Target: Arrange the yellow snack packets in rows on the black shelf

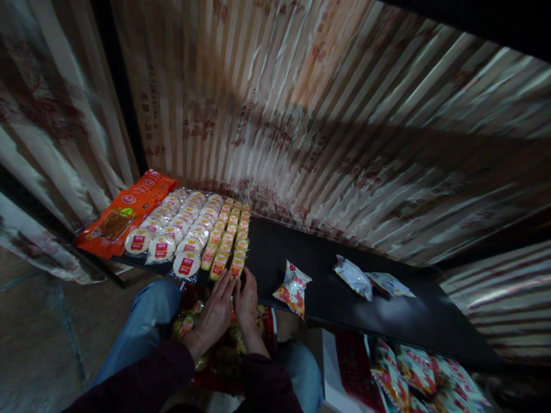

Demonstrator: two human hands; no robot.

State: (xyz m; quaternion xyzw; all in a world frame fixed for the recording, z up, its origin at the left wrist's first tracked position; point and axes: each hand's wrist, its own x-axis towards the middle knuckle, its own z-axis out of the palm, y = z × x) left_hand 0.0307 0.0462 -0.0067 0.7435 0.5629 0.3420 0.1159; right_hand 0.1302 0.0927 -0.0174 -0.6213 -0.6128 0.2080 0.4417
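My left hand (pixel 218 303) and my right hand (pixel 246 297) meet at the front end of the rightmost row of small yellow snack packets (pixel 228 232). Between their fingertips is the front snack packet (pixel 237 265), in yellow wrap with a red and orange label. Both hands are closed on it, one from each side; the finger undersides are hidden. Left of these rows lie several rows of round white cakes (pixel 186 264) in clear wrap. Below my forearms, between the knees, stands a red-edged box (pixel 271 330) holding more yellow packets.
Orange snack bags (pixel 124 215) lie at the left end of the black shelf (pixel 321 244). A red and white packet (pixel 295 288), a pale packet (pixel 353 277) and a flatter packet (pixel 391 284) lie to the right. Below stands an open carton (pixel 338 367) with several bags. Striped sheeting (pixel 275 115) hangs behind.
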